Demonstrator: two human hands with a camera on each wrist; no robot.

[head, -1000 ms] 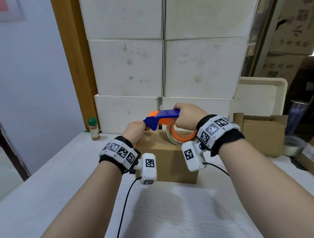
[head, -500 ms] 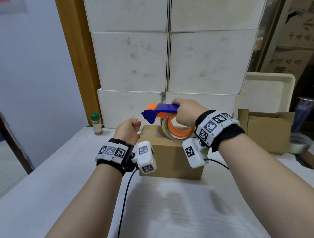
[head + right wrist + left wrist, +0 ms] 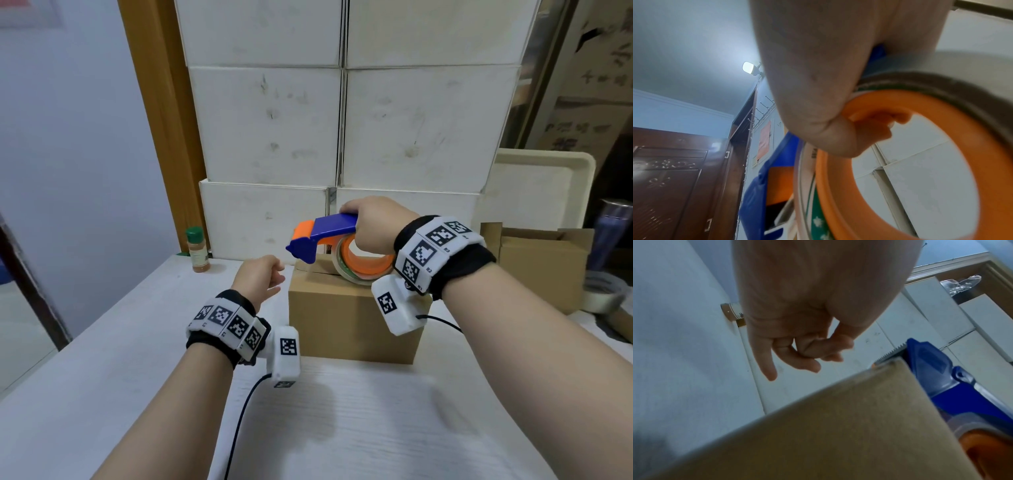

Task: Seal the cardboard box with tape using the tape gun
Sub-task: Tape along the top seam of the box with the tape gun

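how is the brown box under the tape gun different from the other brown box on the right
The closed brown cardboard box under the blue and orange tape gun has its top flaps folded down; the open brown cardboard box at the right has flaps standing up. The closed box sits at the middle of the white table, in front of the person; the open one sits farther back at the right edge. Both are plain brown cardboard.

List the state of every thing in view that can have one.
Brown cardboard box: flaps down, on the white table.
Blue and orange tape gun: held above the box's top.
Right hand: grips the tape gun.
Left hand: loosely curled, holding nothing, beside the box.
Green-capped spice bottle: upright, capped.
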